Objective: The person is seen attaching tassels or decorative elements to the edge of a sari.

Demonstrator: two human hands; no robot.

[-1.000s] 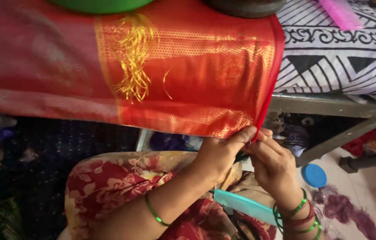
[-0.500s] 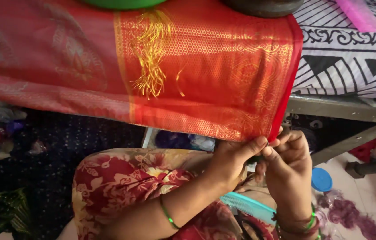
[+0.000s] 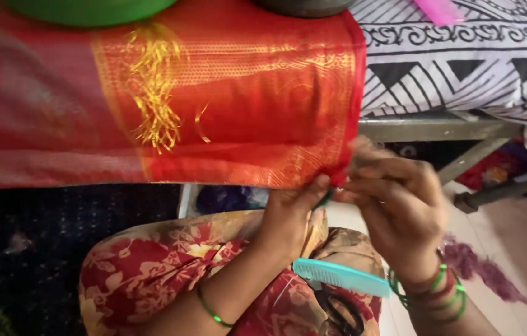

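A red cloth with gold woven borders [image 3: 232,106] hangs over the edge of a metal-framed bed, a tuft of loose gold threads [image 3: 154,93] lying on it. My left hand [image 3: 291,214] pinches the cloth's lower right corner from below. My right hand [image 3: 397,205], with green and red bangles at the wrist, is closed beside it at the same corner, fingers touching the cloth edge; a thin green strand shows between the two hands. On my lap, over a red floral garment, lie a turquoise comb [image 3: 341,277] and black scissors [image 3: 338,311].
A black-and-white patterned sheet [image 3: 462,56] covers the bed at right, with a pink object [image 3: 441,9] on it. A green bowl [image 3: 89,9] and a dark vessel [image 3: 304,6] stand on the cloth's top. Grey metal bed frame [image 3: 431,127]; purple threads [image 3: 475,267] on the floor.
The view has shifted, so the cloth and hands sit further right. Both hands stay at the cloth's lower corner, the right hand blurred with small motion.
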